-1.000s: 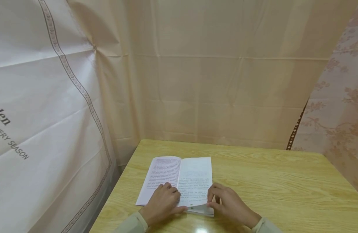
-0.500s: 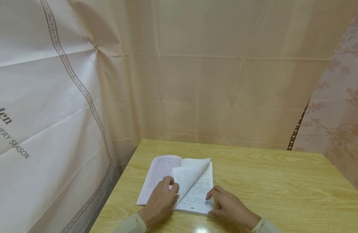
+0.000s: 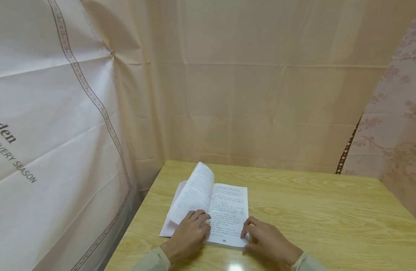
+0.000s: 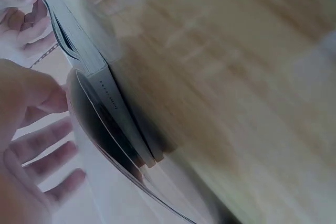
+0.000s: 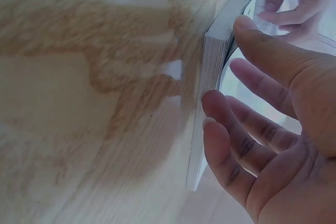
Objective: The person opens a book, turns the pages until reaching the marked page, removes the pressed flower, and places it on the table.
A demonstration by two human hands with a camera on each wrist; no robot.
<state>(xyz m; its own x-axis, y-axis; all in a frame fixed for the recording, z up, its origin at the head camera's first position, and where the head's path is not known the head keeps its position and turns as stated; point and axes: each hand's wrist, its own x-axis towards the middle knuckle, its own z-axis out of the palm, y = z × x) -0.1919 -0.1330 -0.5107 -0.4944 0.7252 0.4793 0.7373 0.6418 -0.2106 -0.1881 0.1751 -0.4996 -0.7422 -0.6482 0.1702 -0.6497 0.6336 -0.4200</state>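
Book (image 3: 225, 210): thin white paper pages, matt, w/ small dark print; one page (image 3: 194, 192) bends soft, so the paper is floppy. Cover looks smooth, a bit shiny at the spine in the left wrist view. Table (image 3: 313, 210): light wood w/ wavy grain, smooth & glossy, w/ a bright shine near the front edge. Curtains (image 3: 255, 94): thin matt cloth w/ fold lines.

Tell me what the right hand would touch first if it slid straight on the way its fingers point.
Probably the right-hand page of the open white paperback book: the right hand lies at its near right corner, fingers aimed up-left across the page. Depth is unclear.
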